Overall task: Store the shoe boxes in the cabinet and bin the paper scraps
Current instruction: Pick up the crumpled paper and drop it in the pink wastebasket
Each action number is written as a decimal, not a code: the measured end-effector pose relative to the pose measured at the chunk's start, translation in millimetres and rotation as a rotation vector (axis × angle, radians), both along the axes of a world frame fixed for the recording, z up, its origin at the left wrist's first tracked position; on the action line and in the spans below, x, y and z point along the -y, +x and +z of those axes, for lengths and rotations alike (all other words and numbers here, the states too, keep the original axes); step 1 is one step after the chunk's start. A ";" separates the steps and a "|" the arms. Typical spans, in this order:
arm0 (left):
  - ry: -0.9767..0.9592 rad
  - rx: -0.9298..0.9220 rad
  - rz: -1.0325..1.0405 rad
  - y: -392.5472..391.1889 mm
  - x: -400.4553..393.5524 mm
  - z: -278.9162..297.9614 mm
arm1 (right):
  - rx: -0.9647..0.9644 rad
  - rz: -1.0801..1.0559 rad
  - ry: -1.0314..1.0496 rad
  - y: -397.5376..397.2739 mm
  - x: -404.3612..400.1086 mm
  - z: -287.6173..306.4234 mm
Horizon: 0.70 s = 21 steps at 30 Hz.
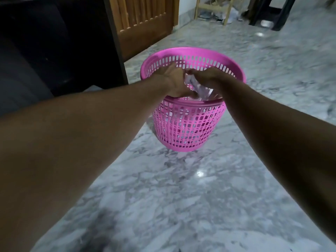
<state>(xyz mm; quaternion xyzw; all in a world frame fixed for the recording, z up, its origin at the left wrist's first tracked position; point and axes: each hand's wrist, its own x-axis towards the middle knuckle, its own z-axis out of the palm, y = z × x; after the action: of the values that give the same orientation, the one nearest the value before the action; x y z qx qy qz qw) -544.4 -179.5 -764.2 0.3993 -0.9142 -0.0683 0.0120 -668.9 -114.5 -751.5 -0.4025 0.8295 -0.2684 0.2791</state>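
Crumpled white paper scraps (194,86) held over the open mouth of a pink mesh bin (187,128), left hand (175,81) and right hand (206,78) both curled around the wad, bin upright on grey marble floor (181,197), dark cabinet (54,42) behind at left, wooden door (145,24) beyond.

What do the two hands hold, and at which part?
Both hands, left hand and right hand, grip crumpled white paper from its sides, over the pink basket.
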 end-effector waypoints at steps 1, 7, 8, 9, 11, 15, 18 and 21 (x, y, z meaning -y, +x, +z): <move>-0.003 0.028 0.003 -1.0 -0.4 3.9 | -0.053 -0.017 -0.015 0.1 -0.7 1.5; 0.032 0.113 -0.071 6.5 -5.6 22.7 | -0.233 -0.038 0.004 -0.1 -4.8 -3.2; 0.028 0.084 -0.079 8.6 -5.5 23.9 | -0.311 -0.022 0.004 0.1 -5.4 -4.0; 0.017 0.042 -0.086 11.1 -4.3 24.0 | -0.384 -0.017 -0.012 0.3 -7.5 -3.7; -0.029 -0.107 -0.053 18.8 -4.0 21.2 | -0.468 -0.040 -0.117 -2.2 -17.2 0.4; -0.182 -0.635 0.286 47.6 -13.3 4.9 | -0.409 -0.261 -0.495 -18.7 -57.6 -4.1; 0.156 -0.816 0.623 67.4 -19.6 -18.1 | -0.184 -0.525 -0.586 -24.0 -81.5 -26.6; 0.700 -0.840 0.672 78.2 -29.5 -36.6 | 0.236 -0.615 -0.452 -19.6 -89.7 -47.4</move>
<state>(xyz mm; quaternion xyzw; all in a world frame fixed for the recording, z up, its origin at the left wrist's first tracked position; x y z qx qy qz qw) -466.2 -150.0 -800.8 0.5835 -0.5804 -0.5057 0.2588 -688.5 -24.8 -798.9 -0.1530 0.7936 -0.5595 0.1837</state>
